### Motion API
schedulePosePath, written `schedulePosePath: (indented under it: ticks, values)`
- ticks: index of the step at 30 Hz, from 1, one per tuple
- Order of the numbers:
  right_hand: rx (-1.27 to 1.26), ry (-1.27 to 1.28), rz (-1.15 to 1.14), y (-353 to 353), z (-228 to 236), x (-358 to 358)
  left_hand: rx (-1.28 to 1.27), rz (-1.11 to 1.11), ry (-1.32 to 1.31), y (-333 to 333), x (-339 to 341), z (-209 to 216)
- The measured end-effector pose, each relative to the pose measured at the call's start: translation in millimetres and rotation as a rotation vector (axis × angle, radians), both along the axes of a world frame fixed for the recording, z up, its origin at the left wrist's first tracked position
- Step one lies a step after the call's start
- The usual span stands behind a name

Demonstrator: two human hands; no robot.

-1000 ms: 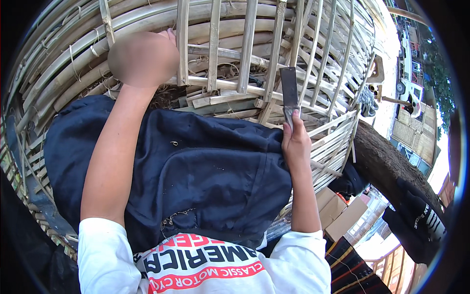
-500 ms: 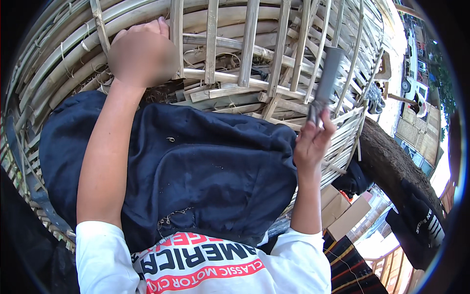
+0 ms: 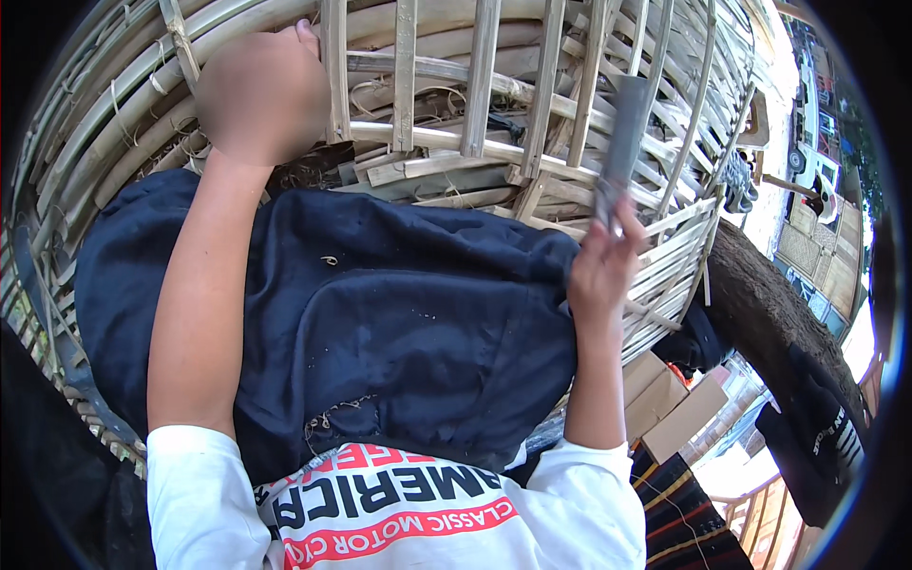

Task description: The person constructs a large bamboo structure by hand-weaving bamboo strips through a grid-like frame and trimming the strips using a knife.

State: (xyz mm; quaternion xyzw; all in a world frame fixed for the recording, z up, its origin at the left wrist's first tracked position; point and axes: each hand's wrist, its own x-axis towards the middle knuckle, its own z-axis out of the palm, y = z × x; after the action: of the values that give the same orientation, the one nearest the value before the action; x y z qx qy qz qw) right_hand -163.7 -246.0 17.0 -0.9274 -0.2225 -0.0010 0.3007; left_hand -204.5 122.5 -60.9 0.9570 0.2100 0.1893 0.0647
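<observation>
Flat-bladed tool (image 3: 624,128) with a dark grey, straight-sided blade: held at its lower end in the right hand (image 3: 605,261), to the right of centre; blade points up and away from the person, leaning slightly right, its outline blurred. Right-hand fingers closed around the grip. Behind the blade, as viewed: bamboo slats (image 3: 404,76) of a large woven framework, standing roughly upright and crossing over curved bamboo strips (image 3: 123,119). Whether blade touches slat: cannot tell. Left hand (image 3: 261,100) well apart from the right, at upper left over the curved strips; mostly obscured by a round blur, one fingertip showing just beside a slat. Grip of the left hand: cannot tell. Nearer the body, a dark navy cloth (image 3: 418,323) covers the lap, loosely folded, with thin pale shavings (image 3: 342,415) lying on it near the shirt. Shirt (image 3: 209,499) white, with red and black print. Farther right: thick brown tree trunk (image 3: 774,294), slanting; black garment (image 3: 803,456) with white stripes near its lower part; cardboard boxes (image 3: 686,418); dark striped textile (image 3: 689,522) below them. White vehicle in the background, upper right.
</observation>
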Motion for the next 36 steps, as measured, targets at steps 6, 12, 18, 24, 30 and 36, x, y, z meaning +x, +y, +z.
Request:
schedulePosePath:
  ticks: [6, 12, 18, 24, 30, 36]
  values:
    - [-0.108, 0.072, -0.063, 0.7, 8.0, -1.0, 0.018, 0.003, -0.021, 1.4, 3.8, -0.7]
    - [-0.088, -0.011, 0.027, 3.6, 17.9, 1.1, 0.034, 0.01, -0.014, 0.0, 2.4, -2.2]
    - [-0.216, -0.062, 0.056, 15.1, 17.1, 6.6, 0.018, 0.007, -0.017, 1.2, 4.8, -1.0]
    - [-0.036, -0.005, -0.038, 1.3, 29.3, -7.8, -0.003, 0.001, -0.028, 4.8, 1.4, 0.3]
    - [0.19, 0.33, -0.342, 6.4, 49.1, -23.2, -0.028, 0.004, 0.012, 3.2, -1.4, 5.9]
    - [0.431, 0.077, -0.428, 21.6, 73.4, -26.5, -0.297, -0.078, -0.249, 6.1, -3.3, 27.3]
